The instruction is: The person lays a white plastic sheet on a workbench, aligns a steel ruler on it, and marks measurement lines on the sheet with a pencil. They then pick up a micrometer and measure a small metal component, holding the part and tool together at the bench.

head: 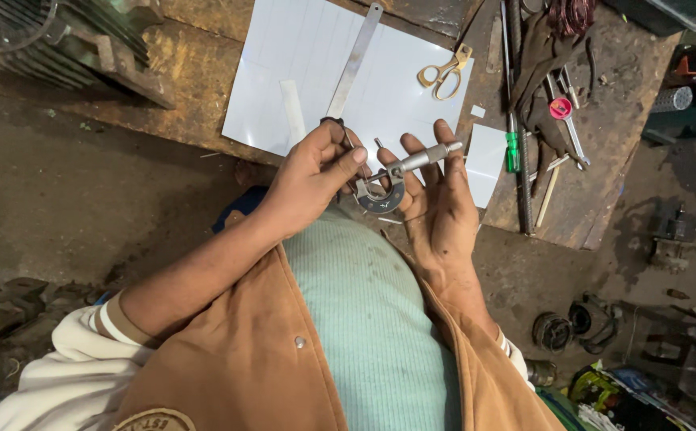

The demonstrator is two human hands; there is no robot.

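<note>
Micrometer (396, 179) lies across the open right hand (436, 207), fingers spread flat, palm up, over bench (196, 72) edge w/ white sheet (316, 72). Left hand (316, 172) curled, thumb and fingers pinched on a thin wire (361, 169) at the micrometer's frame. Steel rule (353, 64) and scissors (446, 72) lie on the sheet, well apart from both hands.

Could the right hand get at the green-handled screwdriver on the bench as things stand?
Probably yes: the green-handled screwdriver lies uncovered just beyond the right hand, but that hand is cradling the micrometer.
</note>
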